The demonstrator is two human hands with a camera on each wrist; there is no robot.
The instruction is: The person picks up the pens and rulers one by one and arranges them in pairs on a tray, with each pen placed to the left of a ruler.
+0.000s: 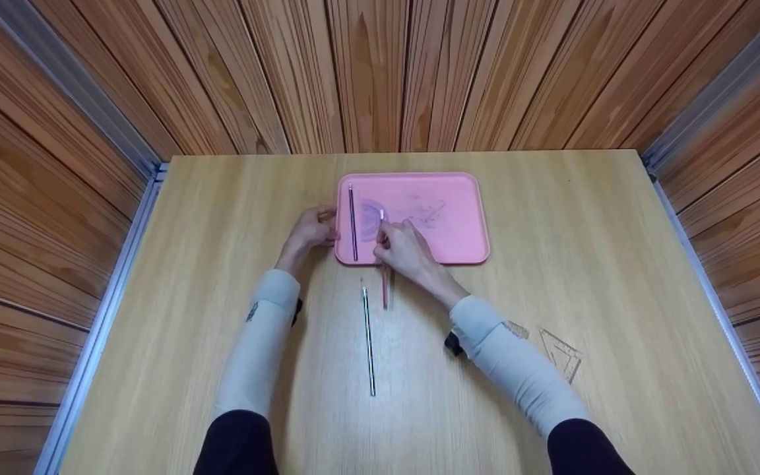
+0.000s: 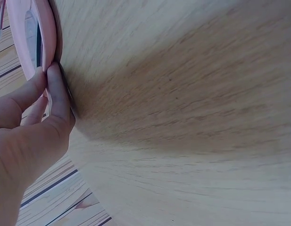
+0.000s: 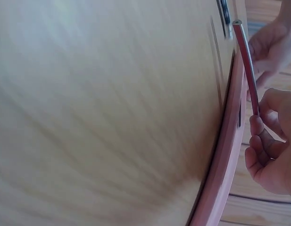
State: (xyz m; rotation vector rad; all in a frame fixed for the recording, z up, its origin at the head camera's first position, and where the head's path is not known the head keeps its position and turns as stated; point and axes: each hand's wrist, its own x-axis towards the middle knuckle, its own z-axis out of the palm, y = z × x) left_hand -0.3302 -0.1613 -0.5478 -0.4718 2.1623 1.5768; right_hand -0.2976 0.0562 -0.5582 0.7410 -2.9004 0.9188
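My right hand (image 1: 408,247) pinches a red pencil (image 3: 246,66) between thumb and fingers, over the front part of a pink tray (image 1: 462,241). One end of the red pencil sticks out past the tray's front edge. At the tray's left side, my left hand (image 1: 313,229) grips the rim between thumb and fingers, as the left wrist view shows up close. Inside the tray a dark pencil (image 1: 353,224) lies lengthwise along the left side. Beside it is a clear, rounded protractor (image 1: 368,223), partly overlapped by the right hand.
On the table (image 1: 221,218), a silvery pencil (image 1: 369,343) lies in front of the tray. A transparent set square (image 1: 574,359) lies to the right, near the right sleeve, which partly covers another clear piece (image 1: 518,329). Wood-plank walls (image 1: 380,79) surround the table.
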